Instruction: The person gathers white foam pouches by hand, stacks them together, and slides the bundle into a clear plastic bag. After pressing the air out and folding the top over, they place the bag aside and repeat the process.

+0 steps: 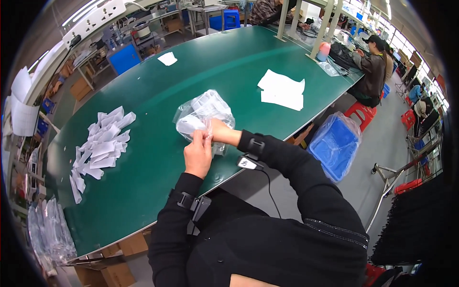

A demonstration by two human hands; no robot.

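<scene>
A clear plastic bag (210, 101) with folded white paper pieces inside lies on the green table (167, 191), close in front of me. My left hand (197, 155) pinches the bag's near edge between thumb and fingers. Touching it, my right hand (223, 132) is closed on the same gathered plastic, with its fingertips partly hidden behind the film and the left hand. To the left lies a loose heap of folded white paper strips (103, 146). Flat white sheets (282, 91) rest on the table at the right, and a small white paper (167, 59) is farther back.
A blue bin lined with clear plastic (337, 143) stands on the floor to the right, by a red stool (361, 115). Plastic-wrapped packs (48, 229) hang by the table's left edge. A person (373, 71) sits at the far right. A cable hangs below my right forearm.
</scene>
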